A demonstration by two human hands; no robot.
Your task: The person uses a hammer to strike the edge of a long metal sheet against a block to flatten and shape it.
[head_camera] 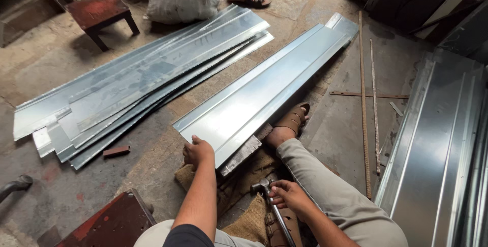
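1. A stack of metal sheets lies on the floor at ten o'clock, well apart from both hands
2. The left hand rests, fingers curled, on the near end of the long metal sheet; the sheet's long axis runs away from it toward one o'clock
3. That near end sits on a wooden block, with burlap sacking beneath
4. The right hand grips a hammer by its handle, at four o'clock from the sheet's end; the left hand is the nearer one
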